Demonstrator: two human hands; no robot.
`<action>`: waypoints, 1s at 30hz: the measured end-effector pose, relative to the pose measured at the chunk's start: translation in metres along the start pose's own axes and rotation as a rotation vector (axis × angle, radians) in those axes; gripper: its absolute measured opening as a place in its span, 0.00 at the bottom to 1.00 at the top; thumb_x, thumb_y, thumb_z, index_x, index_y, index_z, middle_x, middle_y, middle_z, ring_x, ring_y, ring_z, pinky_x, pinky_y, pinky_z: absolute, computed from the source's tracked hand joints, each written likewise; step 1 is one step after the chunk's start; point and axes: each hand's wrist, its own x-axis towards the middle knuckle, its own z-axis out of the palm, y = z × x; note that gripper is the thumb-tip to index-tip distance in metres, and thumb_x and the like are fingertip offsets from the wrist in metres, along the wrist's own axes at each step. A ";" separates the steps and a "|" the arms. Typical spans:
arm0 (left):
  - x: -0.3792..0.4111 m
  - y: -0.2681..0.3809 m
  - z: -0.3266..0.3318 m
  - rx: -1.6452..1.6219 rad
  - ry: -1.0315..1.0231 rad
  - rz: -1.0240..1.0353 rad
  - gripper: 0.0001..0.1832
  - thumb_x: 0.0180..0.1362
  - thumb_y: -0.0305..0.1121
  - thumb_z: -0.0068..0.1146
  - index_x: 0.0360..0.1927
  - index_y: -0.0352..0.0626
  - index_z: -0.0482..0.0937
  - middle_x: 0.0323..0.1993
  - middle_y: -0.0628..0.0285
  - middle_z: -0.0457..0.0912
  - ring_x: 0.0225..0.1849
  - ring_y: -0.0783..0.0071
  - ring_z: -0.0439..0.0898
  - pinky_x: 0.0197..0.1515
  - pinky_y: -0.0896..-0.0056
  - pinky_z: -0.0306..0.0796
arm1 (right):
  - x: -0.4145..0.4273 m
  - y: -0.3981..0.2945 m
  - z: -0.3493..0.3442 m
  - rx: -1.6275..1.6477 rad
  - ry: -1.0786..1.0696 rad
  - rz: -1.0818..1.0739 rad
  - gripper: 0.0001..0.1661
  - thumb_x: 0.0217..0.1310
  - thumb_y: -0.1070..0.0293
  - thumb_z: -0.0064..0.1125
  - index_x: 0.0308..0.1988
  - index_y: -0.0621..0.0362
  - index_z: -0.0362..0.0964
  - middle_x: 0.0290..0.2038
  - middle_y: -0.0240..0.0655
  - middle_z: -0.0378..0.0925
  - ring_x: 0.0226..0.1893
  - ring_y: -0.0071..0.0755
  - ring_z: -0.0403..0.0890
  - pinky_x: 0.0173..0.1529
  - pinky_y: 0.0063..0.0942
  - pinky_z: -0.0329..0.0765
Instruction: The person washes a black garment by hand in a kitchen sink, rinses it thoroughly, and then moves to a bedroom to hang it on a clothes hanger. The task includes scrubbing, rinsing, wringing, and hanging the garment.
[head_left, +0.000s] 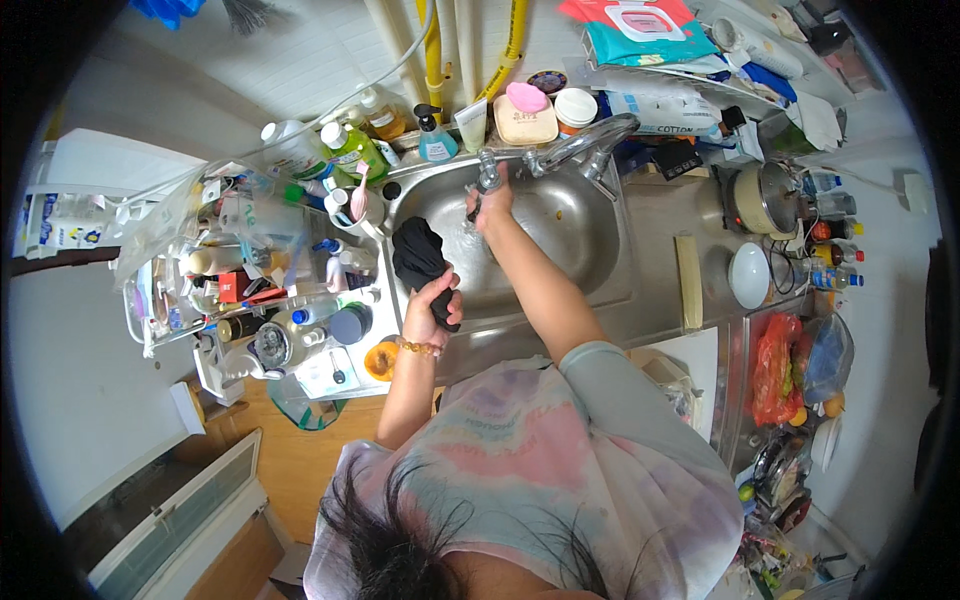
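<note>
My left hand (433, 304) grips a bunched black cloth item (418, 251) over the left rim of the stainless steel sink (577, 255). The bulk of the cloth stands out above my fist, and a short end hangs below it. My right hand (493, 204) is at the back of the basin, right under the tap's spout outlet (488, 174). Water appears to splash around its fingers. Something small and dark shows beside those fingertips, too unclear to name. The curved chrome tap (581, 142) rises from the sink's back right.
Along the back ledge stand a blue pump bottle (436, 139), a white tube (472, 126) and a soap box (525, 120). A cup with toothbrushes (364, 217) and crowded toiletries border the left rim. On the right counter are a white bowl (749, 275) and a pot (765, 199).
</note>
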 end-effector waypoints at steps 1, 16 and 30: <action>-0.003 -0.001 -0.001 0.001 0.007 -0.005 0.12 0.49 0.32 0.57 0.35 0.44 0.67 0.24 0.67 0.68 0.14 0.81 0.64 0.12 0.83 0.53 | -0.004 -0.005 -0.002 0.026 -0.013 0.090 0.32 0.57 0.35 0.35 0.18 0.52 0.60 0.09 0.32 0.58 0.06 0.31 0.60 0.09 0.27 0.53; 0.045 -0.001 -0.001 0.092 -0.135 0.116 0.11 0.54 0.35 0.51 0.38 0.41 0.67 0.29 0.63 0.70 0.16 0.80 0.62 0.14 0.82 0.55 | -0.020 0.016 -0.022 0.309 -0.357 0.242 0.13 0.61 0.58 0.38 0.33 0.54 0.66 0.25 0.37 0.70 0.21 0.35 0.71 0.21 0.24 0.69; 0.083 0.019 0.005 -0.314 -0.211 -0.044 0.07 0.56 0.35 0.49 0.35 0.45 0.70 0.41 0.54 0.75 0.18 0.81 0.64 0.13 0.85 0.55 | -0.034 0.012 -0.031 0.061 -0.469 -0.055 0.09 0.51 0.75 0.53 0.37 0.60 0.67 0.30 0.37 0.74 0.32 0.34 0.76 0.37 0.33 0.73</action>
